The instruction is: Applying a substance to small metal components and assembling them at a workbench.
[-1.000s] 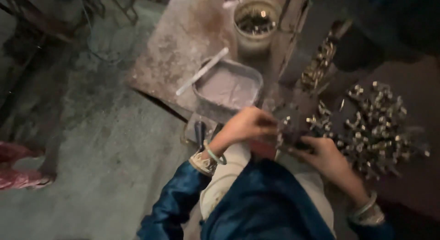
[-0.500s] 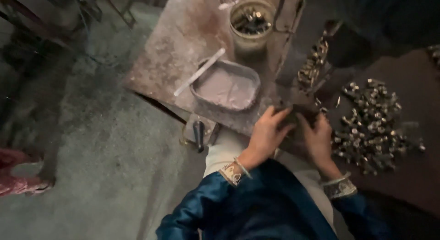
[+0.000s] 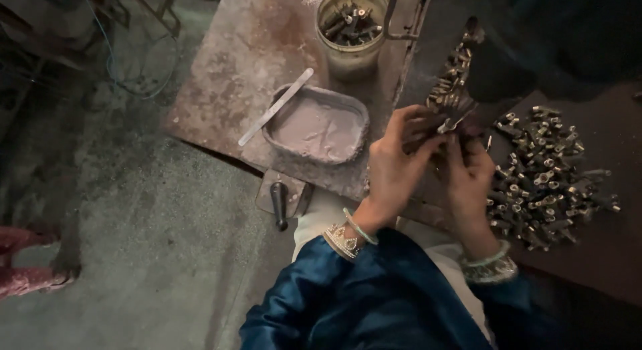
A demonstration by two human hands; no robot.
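At the bench edge both hands — left hand (image 3: 394,166), right hand (image 3: 468,176) — pinch one small metal fitting (image 3: 447,126) together, a row of fittings (image 3: 451,72) already lined up, the loose heap (image 3: 545,176) still large.

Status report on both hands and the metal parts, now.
Left hand and right hand together, fingers pinching a small metal piece. Pile of metal parts beside right hand. Tray left, untouched.

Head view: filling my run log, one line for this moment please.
left hand and right hand: together on small metal piece | heap of small metal fittings: right
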